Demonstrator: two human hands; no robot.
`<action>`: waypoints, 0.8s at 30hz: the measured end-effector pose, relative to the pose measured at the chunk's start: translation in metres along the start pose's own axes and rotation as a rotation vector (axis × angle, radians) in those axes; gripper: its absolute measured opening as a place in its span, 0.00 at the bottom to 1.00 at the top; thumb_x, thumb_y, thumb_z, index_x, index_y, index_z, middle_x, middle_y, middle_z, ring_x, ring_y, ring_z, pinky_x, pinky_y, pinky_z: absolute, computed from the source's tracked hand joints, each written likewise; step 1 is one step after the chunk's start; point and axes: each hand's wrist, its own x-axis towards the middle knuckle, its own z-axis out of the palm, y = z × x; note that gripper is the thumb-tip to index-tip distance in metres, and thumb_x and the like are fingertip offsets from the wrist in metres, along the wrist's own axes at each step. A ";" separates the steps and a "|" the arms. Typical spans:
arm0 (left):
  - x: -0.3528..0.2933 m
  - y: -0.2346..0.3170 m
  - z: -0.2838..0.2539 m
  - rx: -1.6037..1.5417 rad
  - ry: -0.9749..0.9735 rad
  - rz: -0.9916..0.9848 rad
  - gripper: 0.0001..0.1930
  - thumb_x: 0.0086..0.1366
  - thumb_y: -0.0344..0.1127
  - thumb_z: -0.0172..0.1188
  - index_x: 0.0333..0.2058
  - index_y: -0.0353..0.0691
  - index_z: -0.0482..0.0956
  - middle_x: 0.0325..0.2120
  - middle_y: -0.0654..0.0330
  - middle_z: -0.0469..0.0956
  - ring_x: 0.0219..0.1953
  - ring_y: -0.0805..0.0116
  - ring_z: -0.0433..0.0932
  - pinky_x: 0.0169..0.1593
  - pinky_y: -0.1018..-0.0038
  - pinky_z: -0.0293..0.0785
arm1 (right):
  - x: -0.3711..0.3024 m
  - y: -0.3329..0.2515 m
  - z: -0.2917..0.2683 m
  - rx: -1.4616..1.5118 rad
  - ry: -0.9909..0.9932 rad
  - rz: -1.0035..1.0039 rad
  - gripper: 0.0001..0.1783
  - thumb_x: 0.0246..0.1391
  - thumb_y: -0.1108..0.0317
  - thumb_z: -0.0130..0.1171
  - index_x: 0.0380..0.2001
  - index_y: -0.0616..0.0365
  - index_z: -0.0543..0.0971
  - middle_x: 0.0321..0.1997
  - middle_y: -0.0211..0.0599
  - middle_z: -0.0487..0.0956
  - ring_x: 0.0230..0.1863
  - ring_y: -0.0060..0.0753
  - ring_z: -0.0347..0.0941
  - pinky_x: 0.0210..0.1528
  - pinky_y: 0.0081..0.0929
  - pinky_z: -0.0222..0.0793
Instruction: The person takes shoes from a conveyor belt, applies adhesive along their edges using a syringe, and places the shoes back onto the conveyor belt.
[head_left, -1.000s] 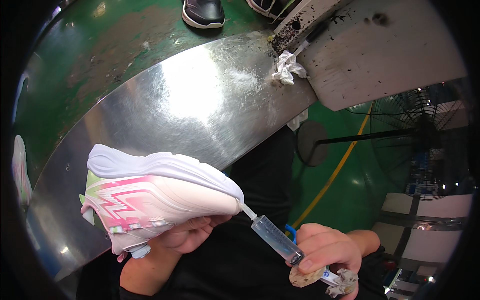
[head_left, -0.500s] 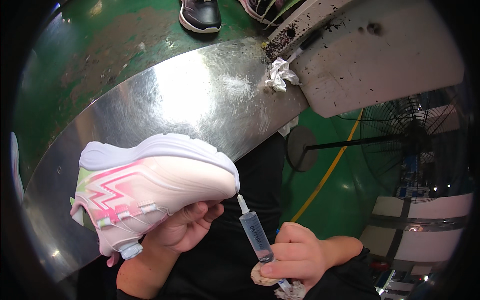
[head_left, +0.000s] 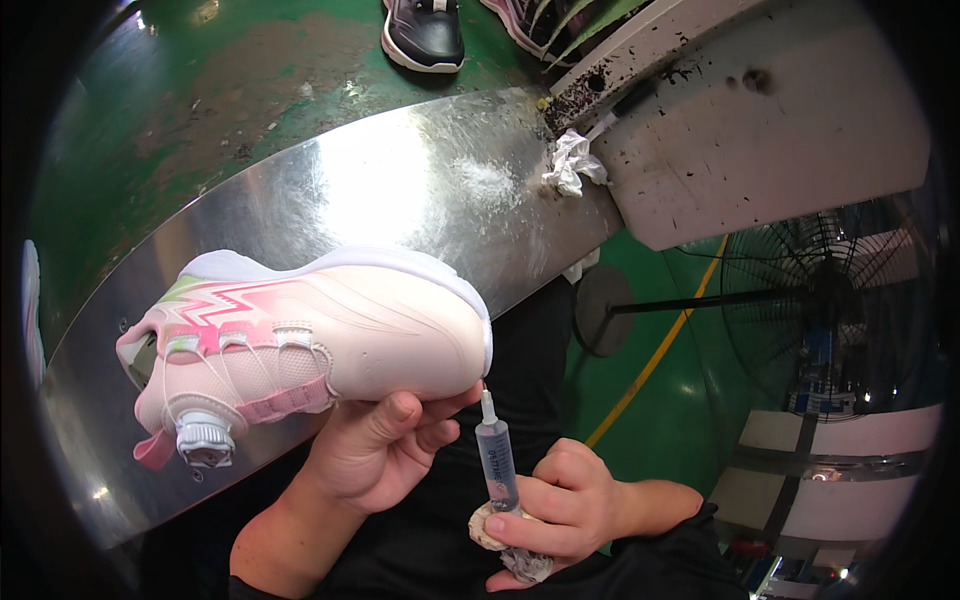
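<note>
A pink and white sneaker [head_left: 400, 325] lies tipped on its side in the air, sole turned away and toe to the right. Its white lacing dial [head_left: 205, 437] and pink pull tab show at the lower left. My left hand [head_left: 365, 455] holds it from below near the toe, some fingers hidden behind the upper. In my right hand [head_left: 570, 500] is a clear syringe [head_left: 497, 462], its thin tip upward at the toe's sole edge, touching or very close. A pale, lumpy wrapping [head_left: 485, 527] surrounds the syringe's lower end by my thumb.
Under the shoe stretches a shiny metal bench [head_left: 480, 230] with a crumpled white tissue [head_left: 574, 163] on it. A stained pale panel [head_left: 760, 140] rises at the back right. A pedestal fan [head_left: 825, 295] stands on the right. Beyond the bench is a black shoe [head_left: 424, 35].
The sneaker has rolled and turned, showing more of its laced top and dial. My right hand and the syringe have shifted left, the syringe now more upright. The whole view has shifted slightly.
</note>
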 end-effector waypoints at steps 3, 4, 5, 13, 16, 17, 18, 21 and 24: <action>0.000 0.000 0.003 0.023 0.019 0.002 0.20 0.64 0.38 0.56 0.52 0.35 0.70 0.48 0.48 0.74 0.55 0.56 0.71 0.48 0.75 0.80 | 0.005 0.000 0.003 -0.033 0.060 -0.011 0.33 0.37 0.43 0.69 0.45 0.50 0.76 0.38 0.31 0.75 0.25 0.27 0.58 0.23 0.23 0.51; 0.000 -0.001 0.003 0.025 0.018 0.004 0.20 0.64 0.38 0.56 0.52 0.35 0.70 0.48 0.48 0.74 0.55 0.56 0.71 0.48 0.75 0.80 | 0.005 0.000 0.003 -0.040 0.068 -0.011 0.33 0.37 0.43 0.69 0.44 0.50 0.76 0.38 0.31 0.75 0.25 0.26 0.58 0.23 0.22 0.51; 0.001 -0.002 0.003 0.025 0.022 0.007 0.20 0.64 0.38 0.57 0.52 0.35 0.70 0.48 0.48 0.74 0.55 0.57 0.72 0.47 0.75 0.80 | 0.004 0.000 0.003 -0.046 0.077 -0.010 0.33 0.37 0.43 0.69 0.44 0.50 0.76 0.38 0.31 0.75 0.25 0.26 0.58 0.24 0.22 0.51; -0.001 0.004 0.008 0.019 0.072 -0.028 0.19 0.64 0.34 0.58 0.53 0.41 0.69 0.49 0.54 0.74 0.52 0.60 0.74 0.45 0.74 0.79 | -0.003 0.002 0.002 -0.042 0.018 -0.003 0.35 0.37 0.43 0.69 0.45 0.52 0.75 0.38 0.31 0.76 0.25 0.27 0.58 0.24 0.23 0.51; -0.003 0.003 0.006 0.024 0.092 -0.009 0.19 0.64 0.34 0.57 0.53 0.41 0.69 0.49 0.53 0.74 0.53 0.58 0.74 0.46 0.73 0.79 | 0.006 -0.001 -0.001 -0.015 0.001 -0.001 0.36 0.36 0.42 0.69 0.46 0.52 0.75 0.38 0.32 0.76 0.25 0.27 0.58 0.25 0.24 0.51; -0.003 0.001 0.007 -0.007 0.068 -0.016 0.19 0.64 0.34 0.58 0.53 0.41 0.69 0.49 0.53 0.74 0.53 0.57 0.74 0.46 0.72 0.79 | 0.011 -0.003 -0.003 0.007 -0.006 -0.003 0.36 0.35 0.41 0.69 0.45 0.52 0.75 0.38 0.32 0.76 0.26 0.27 0.59 0.25 0.24 0.51; -0.005 0.007 0.002 -0.018 0.052 -0.019 0.19 0.63 0.34 0.58 0.53 0.41 0.69 0.49 0.52 0.74 0.53 0.55 0.74 0.46 0.71 0.78 | 0.014 -0.003 0.004 0.026 0.078 -0.043 0.37 0.34 0.39 0.70 0.45 0.51 0.75 0.38 0.33 0.75 0.26 0.27 0.60 0.26 0.24 0.51; -0.017 0.007 0.000 0.015 -0.016 -0.056 0.21 0.63 0.33 0.58 0.54 0.41 0.68 0.50 0.51 0.73 0.54 0.53 0.73 0.48 0.69 0.77 | -0.012 -0.004 0.003 0.076 0.306 -0.065 0.43 0.30 0.36 0.71 0.46 0.50 0.70 0.37 0.35 0.73 0.27 0.29 0.65 0.27 0.25 0.53; -0.063 0.007 -0.016 -0.053 -0.150 -0.077 0.29 0.59 0.29 0.60 0.59 0.41 0.62 0.53 0.49 0.70 0.57 0.51 0.69 0.54 0.58 0.71 | -0.013 0.021 -0.003 0.132 0.288 0.036 0.42 0.35 0.40 0.70 0.48 0.58 0.69 0.36 0.35 0.74 0.29 0.31 0.65 0.29 0.28 0.56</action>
